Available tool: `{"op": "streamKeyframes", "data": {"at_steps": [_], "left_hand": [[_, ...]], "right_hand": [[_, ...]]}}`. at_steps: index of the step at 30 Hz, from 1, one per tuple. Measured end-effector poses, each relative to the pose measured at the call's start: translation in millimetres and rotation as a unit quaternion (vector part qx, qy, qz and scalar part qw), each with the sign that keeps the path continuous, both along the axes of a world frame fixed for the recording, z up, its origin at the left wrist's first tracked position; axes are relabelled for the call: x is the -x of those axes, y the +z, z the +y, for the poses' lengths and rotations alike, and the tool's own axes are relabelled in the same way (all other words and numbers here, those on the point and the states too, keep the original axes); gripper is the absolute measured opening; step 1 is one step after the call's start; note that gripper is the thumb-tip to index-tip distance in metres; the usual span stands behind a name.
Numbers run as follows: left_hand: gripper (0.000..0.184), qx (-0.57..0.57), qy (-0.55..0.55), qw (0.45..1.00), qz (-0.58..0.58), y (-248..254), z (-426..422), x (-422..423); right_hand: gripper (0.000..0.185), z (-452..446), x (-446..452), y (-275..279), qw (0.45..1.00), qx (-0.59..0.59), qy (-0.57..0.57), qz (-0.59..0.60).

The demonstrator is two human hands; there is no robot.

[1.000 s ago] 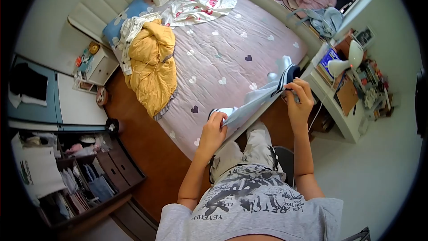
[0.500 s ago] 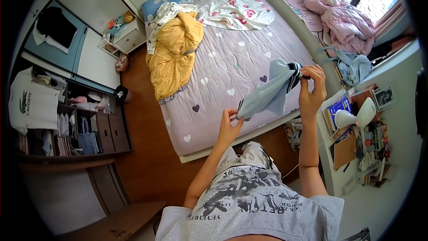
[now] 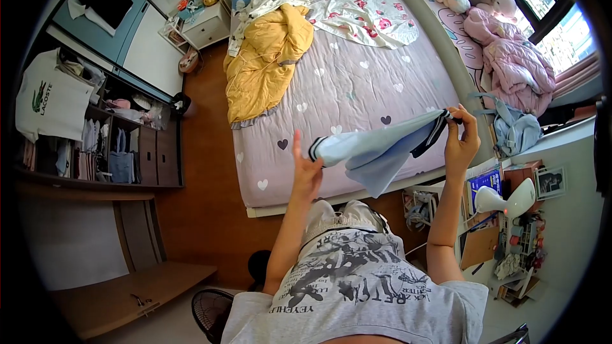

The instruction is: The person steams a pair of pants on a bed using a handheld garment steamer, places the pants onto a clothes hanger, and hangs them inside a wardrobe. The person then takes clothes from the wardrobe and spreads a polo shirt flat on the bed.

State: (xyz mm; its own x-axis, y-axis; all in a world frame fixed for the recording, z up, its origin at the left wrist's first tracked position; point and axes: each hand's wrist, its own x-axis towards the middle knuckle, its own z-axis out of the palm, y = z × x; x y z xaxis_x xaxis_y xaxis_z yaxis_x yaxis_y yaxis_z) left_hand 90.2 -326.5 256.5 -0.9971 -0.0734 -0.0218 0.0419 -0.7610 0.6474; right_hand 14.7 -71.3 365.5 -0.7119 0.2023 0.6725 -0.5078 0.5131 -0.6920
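Observation:
A light blue garment [image 3: 376, 146] with dark striped bands hangs stretched between my two hands, above the near edge of the bed [image 3: 344, 178]. My left hand [image 3: 307, 169] holds its left end by a striped band, with one finger pointing up off the cloth. At the upper right, my right hand [image 3: 462, 137] pinches the other banded end between thumb and fingers. The middle of the cloth sags in a fold toward my knees.
On the bed lie a yellow quilt [image 3: 264, 64] and a floral cloth [image 3: 366, 19]. A desk lamp [image 3: 507, 199] stands at right. Open wardrobe shelves [image 3: 146, 159] are at left, a fan [image 3: 212, 312] at bottom, a pink quilt [image 3: 516, 64] by the window.
The view has swung to the right and shows more of the window. The garment is spread wider and its middle hangs lower. A finger of my left hand has lifted off the cloth.

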Motion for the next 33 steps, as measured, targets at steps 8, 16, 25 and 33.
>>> {"op": "streamKeyframes", "data": {"at_steps": [8, 16, 25, 33], "left_hand": [[0.034, 0.2, 0.084, 0.976, -0.014, 22.0, -40.2, -2.8], [0.018, 0.538, 0.145, 0.831, -0.001, 36.1, -42.0, 6.7], [0.024, 0.529, 0.078, 0.841, 0.085, 34.6, -50.8, 0.5], [0.018, 0.364, -0.004, 0.931, 0.03, 61.1, -51.4, 1.1]], "right_hand": [[0.011, 13.1, 1.6, -14.2, 0.998, -0.013, 0.042, -0.055], [0.015, 4.0, 8.3, -9.7, 0.998, -0.013, 0.055, -0.022], [0.017, -10.4, 16.7, -4.9, 0.998, -0.006, 0.063, 0.003], [0.013, -27.8, 8.9, 6.4, 0.984, 0.135, 0.108, -0.038]]}}
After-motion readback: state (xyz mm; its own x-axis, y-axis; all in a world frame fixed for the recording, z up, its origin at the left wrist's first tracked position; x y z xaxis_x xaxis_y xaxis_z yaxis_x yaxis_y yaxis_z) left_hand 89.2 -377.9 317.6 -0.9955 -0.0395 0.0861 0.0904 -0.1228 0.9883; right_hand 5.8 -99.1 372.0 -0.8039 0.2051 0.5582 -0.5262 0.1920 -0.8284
